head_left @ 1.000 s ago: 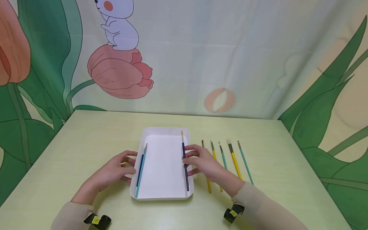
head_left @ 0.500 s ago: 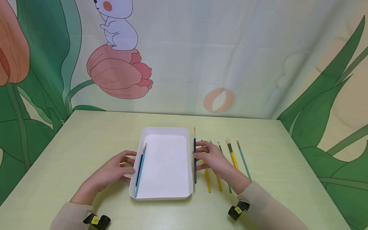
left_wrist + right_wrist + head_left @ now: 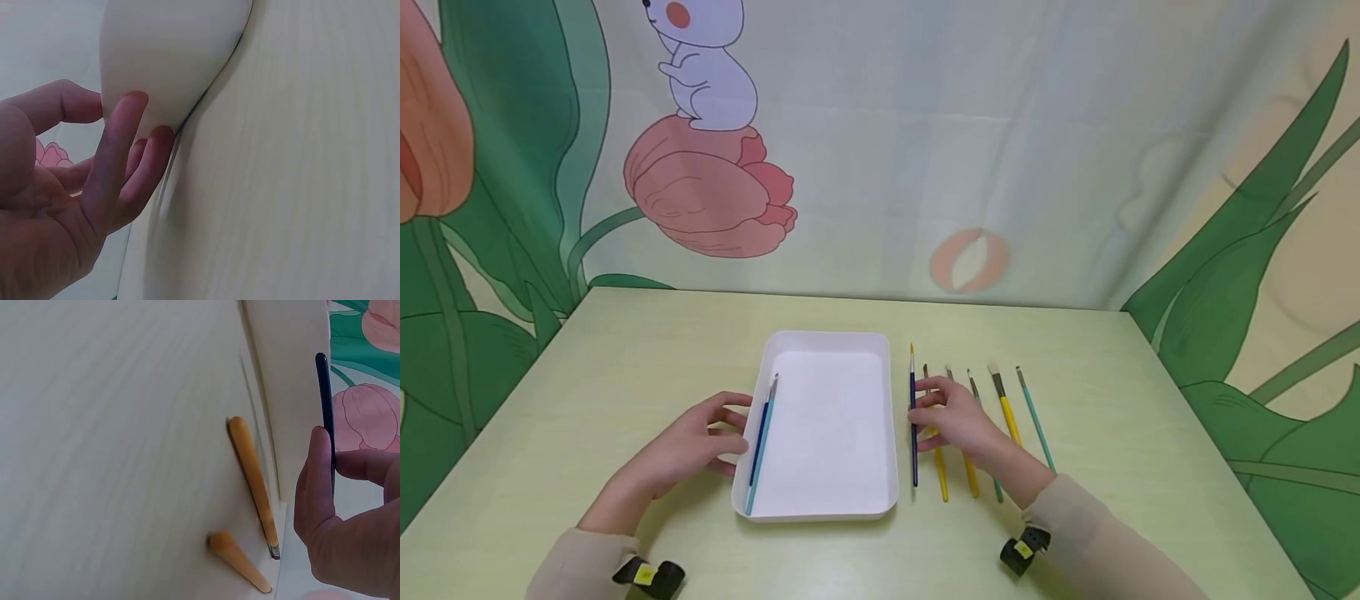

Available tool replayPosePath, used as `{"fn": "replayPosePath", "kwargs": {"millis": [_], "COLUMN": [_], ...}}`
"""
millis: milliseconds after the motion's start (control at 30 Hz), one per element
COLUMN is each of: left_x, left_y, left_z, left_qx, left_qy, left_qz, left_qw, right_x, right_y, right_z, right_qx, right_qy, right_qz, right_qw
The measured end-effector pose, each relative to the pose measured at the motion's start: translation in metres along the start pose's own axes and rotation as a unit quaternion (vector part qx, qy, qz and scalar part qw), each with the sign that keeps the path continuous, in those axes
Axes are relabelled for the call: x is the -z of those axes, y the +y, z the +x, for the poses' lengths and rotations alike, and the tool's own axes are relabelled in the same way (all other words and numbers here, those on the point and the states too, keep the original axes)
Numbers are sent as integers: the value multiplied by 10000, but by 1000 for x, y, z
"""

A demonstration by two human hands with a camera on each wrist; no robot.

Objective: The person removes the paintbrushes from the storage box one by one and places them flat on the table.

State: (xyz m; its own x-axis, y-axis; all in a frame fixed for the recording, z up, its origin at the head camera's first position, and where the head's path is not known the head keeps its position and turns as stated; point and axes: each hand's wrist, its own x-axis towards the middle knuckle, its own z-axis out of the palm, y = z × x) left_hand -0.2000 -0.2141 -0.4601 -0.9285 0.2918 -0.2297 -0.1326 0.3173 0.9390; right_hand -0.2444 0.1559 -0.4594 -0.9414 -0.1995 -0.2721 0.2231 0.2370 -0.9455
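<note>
My right hand (image 3: 955,421) pinches a dark blue paintbrush (image 3: 914,462) between thumb and fingers, bristles pointing away, just right of a white tray (image 3: 827,442). In the right wrist view, the bare end of its handle (image 3: 324,387) rises past the fingertips. Along the tray's left inner side lie a light blue paintbrush (image 3: 753,487) and a darker blue one (image 3: 758,446), close together. The fingertips of my left hand (image 3: 703,437) rest against the tray's left outer wall, shown closely in the left wrist view (image 3: 169,56).
Several more paintbrushes lie in a row right of the tray, partly behind my right hand and forearm. Among them are a yellow one (image 3: 942,479), a thick yellow one (image 3: 1011,421) and a teal one (image 3: 1037,421). A printed curtain (image 3: 865,167) hangs behind the table (image 3: 625,358).
My right hand has carried the dark blue paintbrush rightward from over the tray's right edge to beside the tray, then slightly nearer to me. My left hand stays at the tray.
</note>
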Motion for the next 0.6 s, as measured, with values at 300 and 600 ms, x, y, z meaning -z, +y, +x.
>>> {"fn": "replayPosePath", "kwargs": {"millis": [300, 600], "left_x": [3, 2], "left_y": [-1, 2], "left_z": [-2, -3], "left_qx": [45, 60], "left_qy": [67, 73], "left_qz": [87, 96], "left_qw": [9999, 9999], "right_x": [-8, -14], "right_y": [3, 4], "right_z": [2, 0], "right_qx": [2, 202], "right_qy": [-126, -65], "right_qz": [-559, -1140], "right_qw": [9984, 9932]}}
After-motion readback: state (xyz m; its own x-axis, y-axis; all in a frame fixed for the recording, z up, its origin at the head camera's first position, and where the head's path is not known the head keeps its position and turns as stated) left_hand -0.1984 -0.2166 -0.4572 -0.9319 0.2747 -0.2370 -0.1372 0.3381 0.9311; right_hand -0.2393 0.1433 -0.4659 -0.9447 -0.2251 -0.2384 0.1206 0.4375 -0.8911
